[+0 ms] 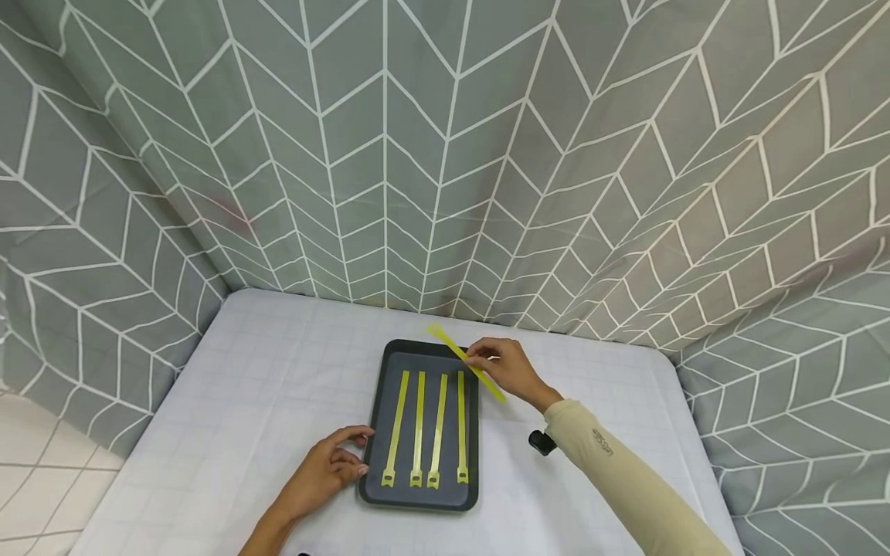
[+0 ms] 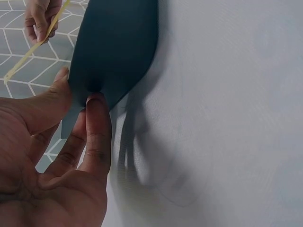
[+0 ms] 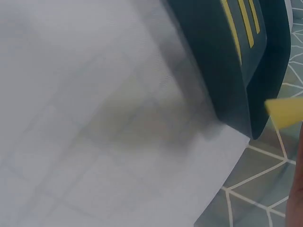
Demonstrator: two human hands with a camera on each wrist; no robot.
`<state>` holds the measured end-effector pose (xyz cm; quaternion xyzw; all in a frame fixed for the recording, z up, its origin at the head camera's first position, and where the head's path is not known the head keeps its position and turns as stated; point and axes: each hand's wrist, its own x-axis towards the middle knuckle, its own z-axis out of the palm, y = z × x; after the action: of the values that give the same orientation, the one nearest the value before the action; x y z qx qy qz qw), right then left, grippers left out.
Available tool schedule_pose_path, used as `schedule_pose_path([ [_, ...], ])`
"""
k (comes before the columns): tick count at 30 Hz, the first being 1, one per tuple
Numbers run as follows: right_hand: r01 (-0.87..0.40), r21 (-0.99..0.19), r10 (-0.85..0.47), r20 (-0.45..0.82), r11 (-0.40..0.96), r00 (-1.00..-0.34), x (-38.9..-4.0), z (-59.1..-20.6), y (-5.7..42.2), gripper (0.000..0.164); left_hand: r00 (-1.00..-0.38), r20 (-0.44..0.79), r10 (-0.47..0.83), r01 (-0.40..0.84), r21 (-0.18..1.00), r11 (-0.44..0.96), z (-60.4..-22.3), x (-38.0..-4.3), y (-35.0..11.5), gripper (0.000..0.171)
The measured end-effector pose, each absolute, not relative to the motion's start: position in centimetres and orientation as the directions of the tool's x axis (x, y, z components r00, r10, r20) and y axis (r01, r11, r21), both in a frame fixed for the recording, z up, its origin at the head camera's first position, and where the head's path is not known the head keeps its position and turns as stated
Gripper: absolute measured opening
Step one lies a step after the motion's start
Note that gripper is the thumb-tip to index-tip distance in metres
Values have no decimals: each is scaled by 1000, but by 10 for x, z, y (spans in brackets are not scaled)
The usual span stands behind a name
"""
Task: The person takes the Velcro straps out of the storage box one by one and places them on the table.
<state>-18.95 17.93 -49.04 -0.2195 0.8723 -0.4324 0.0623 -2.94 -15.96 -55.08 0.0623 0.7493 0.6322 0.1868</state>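
Note:
A dark rectangular tray [image 1: 417, 502] lies on the white-covered table with several yellow hook-and-loop cable ties [image 1: 418, 425] laid lengthwise in it, slotted heads toward me. My left hand [image 1: 316, 471] holds the tray's left side; in the left wrist view the thumb is at the rim and a fingertip [image 2: 97, 101] meets the outer wall. Over the tray's far right corner, my right hand [image 1: 511, 367] pinches another yellow cable tie [image 1: 446, 340] near its middle, slanting down to the right. Only one end of this tie [image 3: 286, 112] shows in the right wrist view.
The white cloth [image 1: 292, 363] covers the table around the tray. Patterned grey curtains [image 1: 417, 154] hang along the table's back and sides. A small black device [image 1: 542, 442] sits at the right wrist.

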Motion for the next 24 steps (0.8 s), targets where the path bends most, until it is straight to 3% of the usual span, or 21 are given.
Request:
schedule_pose_path([
  [17,-130,-851,-348,-65,510,-935,-175,-495,206,11,-922,-223,315,-165,965,202,-548,-29,-158,57],
  [24,40,-884,-263,-182,466,-948,-167,-500,216,15,-923,-220,315,-160,966,203,-548,-30,-158,57],
])
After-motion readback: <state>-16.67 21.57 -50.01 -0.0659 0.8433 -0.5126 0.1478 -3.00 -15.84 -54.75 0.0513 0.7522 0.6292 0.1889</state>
